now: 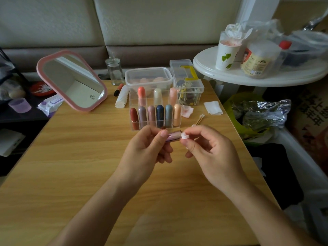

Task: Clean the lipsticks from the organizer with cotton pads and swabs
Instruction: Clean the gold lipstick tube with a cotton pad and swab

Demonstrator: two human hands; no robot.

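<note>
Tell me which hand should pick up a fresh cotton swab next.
Right, probably. The cotton swabs lie on the table just beyond the right hand, which pinches only a small cotton wad; the left hand grips the lipstick.

Nine lipsticks (159,114) in one organizer (133,100); one mirror (71,80); one glass bottle (115,71).
</note>
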